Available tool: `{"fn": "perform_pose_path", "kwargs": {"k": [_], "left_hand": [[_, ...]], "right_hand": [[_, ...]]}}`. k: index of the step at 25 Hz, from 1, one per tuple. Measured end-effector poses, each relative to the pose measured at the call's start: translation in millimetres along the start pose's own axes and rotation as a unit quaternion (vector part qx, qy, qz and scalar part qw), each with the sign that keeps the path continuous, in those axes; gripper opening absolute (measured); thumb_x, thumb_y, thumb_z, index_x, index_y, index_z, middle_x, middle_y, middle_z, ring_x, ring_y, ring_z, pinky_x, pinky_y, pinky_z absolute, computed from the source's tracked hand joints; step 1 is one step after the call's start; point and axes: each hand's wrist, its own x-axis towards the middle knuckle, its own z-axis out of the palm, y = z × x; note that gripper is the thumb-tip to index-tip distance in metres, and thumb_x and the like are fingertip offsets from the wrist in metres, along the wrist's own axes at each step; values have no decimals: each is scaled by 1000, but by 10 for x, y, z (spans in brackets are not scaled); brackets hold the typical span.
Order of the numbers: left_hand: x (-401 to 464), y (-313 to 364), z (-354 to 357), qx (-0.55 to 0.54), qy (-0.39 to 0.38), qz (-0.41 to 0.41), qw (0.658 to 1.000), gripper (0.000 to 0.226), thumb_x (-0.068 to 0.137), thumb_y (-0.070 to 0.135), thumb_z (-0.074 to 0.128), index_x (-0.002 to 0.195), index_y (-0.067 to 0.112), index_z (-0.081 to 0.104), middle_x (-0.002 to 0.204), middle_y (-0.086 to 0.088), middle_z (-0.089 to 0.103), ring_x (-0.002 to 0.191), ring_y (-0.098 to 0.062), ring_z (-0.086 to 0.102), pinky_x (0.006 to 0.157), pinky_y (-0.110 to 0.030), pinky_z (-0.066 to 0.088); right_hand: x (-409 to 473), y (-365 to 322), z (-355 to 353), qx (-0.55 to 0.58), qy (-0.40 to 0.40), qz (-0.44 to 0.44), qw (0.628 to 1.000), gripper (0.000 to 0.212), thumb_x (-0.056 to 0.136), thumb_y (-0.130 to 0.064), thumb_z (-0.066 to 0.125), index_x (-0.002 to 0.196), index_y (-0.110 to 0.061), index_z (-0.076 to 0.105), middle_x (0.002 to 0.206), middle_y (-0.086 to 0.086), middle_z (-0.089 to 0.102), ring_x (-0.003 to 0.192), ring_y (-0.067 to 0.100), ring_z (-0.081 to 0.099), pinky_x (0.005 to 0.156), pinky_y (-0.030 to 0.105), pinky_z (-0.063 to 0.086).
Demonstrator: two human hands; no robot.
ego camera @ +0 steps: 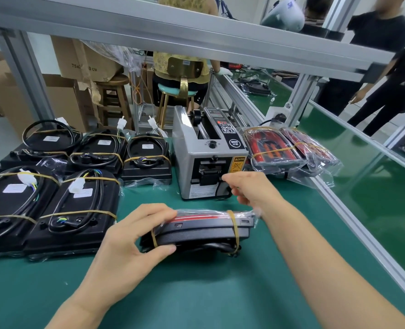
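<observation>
A black tail-light unit [203, 230] with a red lens, wrapped in clear plastic and bound by yellow rubber bands, stands on its edge on the green mat [196, 293]. My left hand [135, 238] grips its left end, fingers over the top and thumb underneath. My right hand [249, 188] hovers just above its right end, in front of the grey tape dispenser [208, 157]. The fingers of that hand are curled near the dispenser's outlet. Whether they pinch a piece of tape cannot be seen.
Several bagged black units with coiled cables [54, 186] lie at the left. Bagged red-lens units [289, 150] are stacked right of the dispenser. An aluminium rail [353, 224] borders a green conveyor [374, 186]. A seated person [180, 67] and standing people [386, 67] are beyond.
</observation>
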Motion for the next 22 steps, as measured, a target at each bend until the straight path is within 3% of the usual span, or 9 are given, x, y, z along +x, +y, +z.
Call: {"fn": "perform_pose_path", "kwargs": {"k": [3, 8, 13, 17, 19, 22], "left_hand": [[-8, -27, -67, 8, 16, -1, 1000, 50, 62, 14, 78, 110, 23, 69, 115, 16, 63, 111, -6, 59, 95, -9, 37], [-19, -71, -132, 7, 34, -19, 999, 49, 60, 16, 78, 107, 25, 69, 111, 15, 64, 106, -6, 60, 93, -8, 38], [-25, -96, -130, 2, 49, -26, 998, 49, 60, 16, 78, 107, 25, 69, 111, 14, 64, 107, -7, 60, 95, -9, 38], [-40, -94, -121, 14, 63, -25, 998, 50, 59, 16, 78, 106, 28, 69, 110, 15, 64, 106, -4, 60, 95, -8, 37], [-41, -64, -79, 15, 65, -23, 998, 49, 59, 16, 78, 106, 28, 68, 110, 16, 64, 106, -4, 60, 94, -7, 37], [-18, 6, 31, 6, 85, -25, 996, 49, 60, 15, 78, 106, 27, 68, 109, 19, 63, 104, -1, 59, 93, -6, 37]], "right_hand": [[70, 18, 130, 75, 25, 17, 997, 5, 84, -16, 72, 81, -14, 69, 62, 0, 53, 52, 9, 44, 42, 16, 39], [107, -68, 289, 116, 68, 6, 991, 12, 81, -20, 77, 75, -16, 66, 50, -1, 47, 44, 11, 38, 40, 17, 38], [146, -119, 360, 168, 84, 55, 981, 17, 80, -12, 76, 78, -7, 60, 57, 3, 44, 41, 11, 33, 33, 16, 29], [146, -126, 374, 212, 58, 72, 973, 22, 83, -8, 70, 77, -12, 49, 57, 0, 40, 26, 5, 30, 30, 15, 23], [76, -108, 295, 229, 28, 66, 971, 24, 85, -11, 68, 71, -15, 49, 53, -3, 39, 32, 4, 28, 34, 18, 23], [-170, -139, 72, 212, -3, -9, 977, 18, 87, -18, 68, 70, -18, 60, 60, -6, 54, 54, 5, 45, 54, 18, 34]]}}
